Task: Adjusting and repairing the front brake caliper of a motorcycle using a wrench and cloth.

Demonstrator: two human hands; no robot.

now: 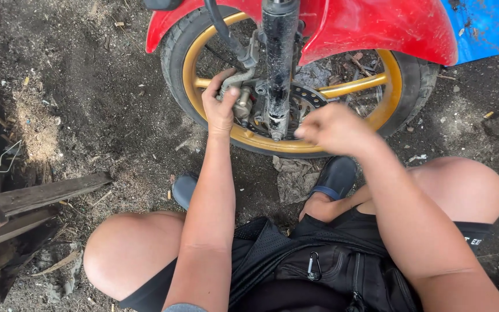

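A squatting person's left hand [220,107] is gripping the grimy metal brake caliper [242,104] on a gold-rimmed motorcycle wheel [295,144], while the blurred right hand [331,128] is hovering loosely curled, its grasp impossible to tell.

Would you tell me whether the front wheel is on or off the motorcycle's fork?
On: the yellow-rimmed wheel sits at the fork leg under the red fender, left hand gripping the brake caliper.

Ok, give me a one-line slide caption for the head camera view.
Squatting person's left hand grips the brake caliper on a gold-rimmed motorcycle wheel; right hand hovers beside the fork.
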